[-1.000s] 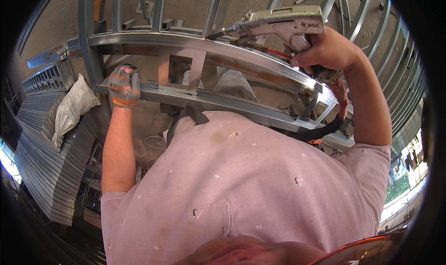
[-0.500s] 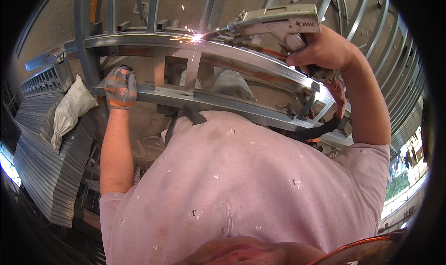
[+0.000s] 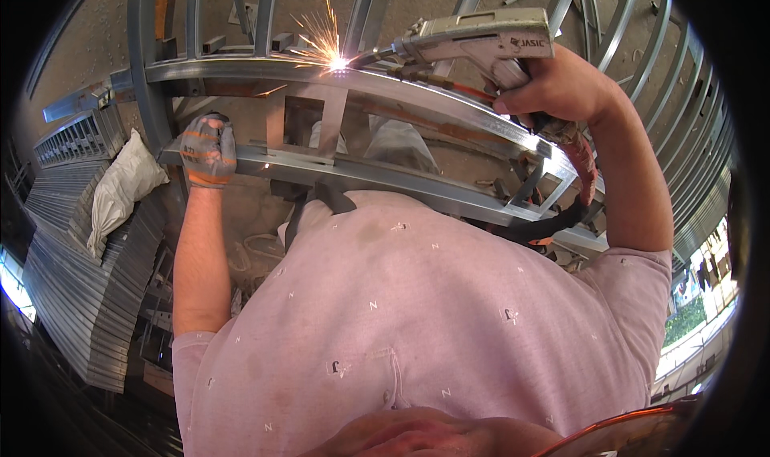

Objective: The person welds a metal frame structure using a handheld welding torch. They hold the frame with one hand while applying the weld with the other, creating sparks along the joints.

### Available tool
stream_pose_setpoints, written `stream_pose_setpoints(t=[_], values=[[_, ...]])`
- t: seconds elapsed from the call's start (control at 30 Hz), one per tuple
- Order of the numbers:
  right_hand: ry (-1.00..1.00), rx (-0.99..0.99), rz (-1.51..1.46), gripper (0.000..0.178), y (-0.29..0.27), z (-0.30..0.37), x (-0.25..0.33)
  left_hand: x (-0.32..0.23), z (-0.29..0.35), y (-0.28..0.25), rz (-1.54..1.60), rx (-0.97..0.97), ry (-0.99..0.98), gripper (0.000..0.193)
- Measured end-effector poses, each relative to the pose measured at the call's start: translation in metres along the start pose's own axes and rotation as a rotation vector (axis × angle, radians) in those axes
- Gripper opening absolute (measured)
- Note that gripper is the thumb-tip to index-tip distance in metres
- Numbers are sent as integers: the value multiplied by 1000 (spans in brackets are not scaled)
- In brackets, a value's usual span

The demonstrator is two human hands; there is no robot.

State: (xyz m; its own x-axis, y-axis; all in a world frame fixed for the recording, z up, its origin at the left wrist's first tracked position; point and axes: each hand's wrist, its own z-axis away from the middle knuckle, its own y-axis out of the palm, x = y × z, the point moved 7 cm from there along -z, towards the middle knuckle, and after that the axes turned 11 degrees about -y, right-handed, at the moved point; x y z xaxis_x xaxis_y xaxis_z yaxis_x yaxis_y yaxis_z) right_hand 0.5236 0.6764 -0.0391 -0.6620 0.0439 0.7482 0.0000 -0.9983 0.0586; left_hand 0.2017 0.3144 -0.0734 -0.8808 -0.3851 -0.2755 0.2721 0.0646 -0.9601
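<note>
My bare right hand (image 3: 561, 88) is closed round the handle of a pale handheld welding gun (image 3: 481, 38). Its nozzle points left, and the tip meets the far rail (image 3: 241, 70) of a metal frame in a bright spot with sparks flying up and left. A cable (image 3: 579, 156) runs down from the gun's handle. My left hand (image 3: 208, 151), in a grey and orange glove, is closed over the near rail (image 3: 377, 178) towards its left end. Its fingertips are partly hidden. A short upright (image 3: 330, 120) joins the two rails below the sparks.
Curved-looking metal bars (image 3: 634, 36) stretch beyond the frame on the far side and right. Ribbed metal sheets (image 3: 88, 297) and a white sack (image 3: 128, 184) lie at the left. A dark upright post (image 3: 144, 64) stands past my left hand.
The sparks have grown into a larger spray reaching up and left, with a few falling lower. Both hands and the welding gun stay almost in place.
</note>
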Motion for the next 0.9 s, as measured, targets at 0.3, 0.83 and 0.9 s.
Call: stream_pose_setpoints(t=[0.3,0.83,0.9], values=[[-5,-9,-14,30,0,0,3,3,1,0,19,-25,-12,10],[2,10,-16,34,0,1,2,4,-3,0,31,19,-57,10],[1,17,-24,34,0,1,3,5,-1,2,15,9,-38,10]])
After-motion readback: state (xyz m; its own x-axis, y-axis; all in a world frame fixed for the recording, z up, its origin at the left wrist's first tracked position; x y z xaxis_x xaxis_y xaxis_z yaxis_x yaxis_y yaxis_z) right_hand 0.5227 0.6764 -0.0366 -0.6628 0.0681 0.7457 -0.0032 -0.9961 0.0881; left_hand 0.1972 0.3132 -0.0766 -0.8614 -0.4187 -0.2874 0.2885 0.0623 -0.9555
